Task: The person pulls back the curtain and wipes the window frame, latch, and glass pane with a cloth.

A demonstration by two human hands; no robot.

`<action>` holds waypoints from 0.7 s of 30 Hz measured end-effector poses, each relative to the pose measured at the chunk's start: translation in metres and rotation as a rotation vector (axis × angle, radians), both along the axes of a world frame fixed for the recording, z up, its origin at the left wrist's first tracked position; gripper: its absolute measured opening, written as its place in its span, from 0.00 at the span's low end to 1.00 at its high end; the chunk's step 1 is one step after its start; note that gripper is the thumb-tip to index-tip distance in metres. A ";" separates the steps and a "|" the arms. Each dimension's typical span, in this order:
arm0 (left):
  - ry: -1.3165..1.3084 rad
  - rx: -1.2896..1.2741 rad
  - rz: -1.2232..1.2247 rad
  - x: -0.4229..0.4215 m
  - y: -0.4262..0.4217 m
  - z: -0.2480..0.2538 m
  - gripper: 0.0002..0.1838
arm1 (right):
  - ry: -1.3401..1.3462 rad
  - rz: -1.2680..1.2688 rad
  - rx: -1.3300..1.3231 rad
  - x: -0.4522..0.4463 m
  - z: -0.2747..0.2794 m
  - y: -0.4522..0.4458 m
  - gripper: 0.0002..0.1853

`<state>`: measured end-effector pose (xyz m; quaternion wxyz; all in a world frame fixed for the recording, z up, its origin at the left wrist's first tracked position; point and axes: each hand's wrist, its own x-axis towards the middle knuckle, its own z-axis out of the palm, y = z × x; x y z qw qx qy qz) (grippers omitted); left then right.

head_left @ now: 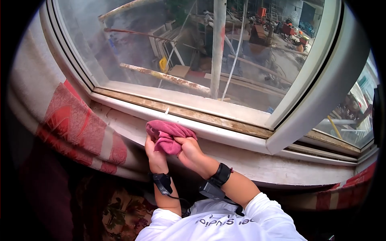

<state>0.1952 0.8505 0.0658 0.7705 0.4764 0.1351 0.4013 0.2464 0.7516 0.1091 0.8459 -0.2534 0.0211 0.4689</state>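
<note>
A crumpled pink cloth (171, 130) is bunched between my two hands, just in front of the lower rail of a white window frame (209, 131). My left hand (152, 152) grips the cloth from its left side, with part of the fingers hidden behind the folds. My right hand (189, 152) is closed on the cloth's right edge, thumb on top. Both hands are over the white window sill (249, 162). Above them, the window pane (161, 52) looks hazy, and brown dirt lines the lower edge of the frame.
A red and cream curtain (80, 124) hangs at the left over the sill's end, and another red curtain part (341, 193) is at the lower right. Outside the glass stand rusty metal bars (165, 78). The white sash's corner (275, 146) juts toward me.
</note>
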 end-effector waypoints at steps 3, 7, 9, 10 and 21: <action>0.090 0.107 0.064 -0.003 -0.015 0.013 0.13 | 0.001 0.004 -0.017 -0.002 0.006 -0.007 0.14; -0.023 -0.137 0.027 -0.001 -0.050 0.017 0.12 | 0.091 -0.044 0.009 0.008 -0.005 -0.051 0.14; -0.117 -0.548 0.067 0.008 -0.071 0.012 0.10 | 0.125 0.003 0.048 0.016 -0.009 -0.084 0.15; -0.116 -0.551 0.084 0.013 -0.084 0.009 0.10 | 0.142 0.039 0.084 0.021 -0.010 -0.100 0.16; -0.043 -0.466 -0.401 0.028 -0.220 0.042 0.09 | 0.091 -0.160 0.102 0.016 0.014 -0.287 0.17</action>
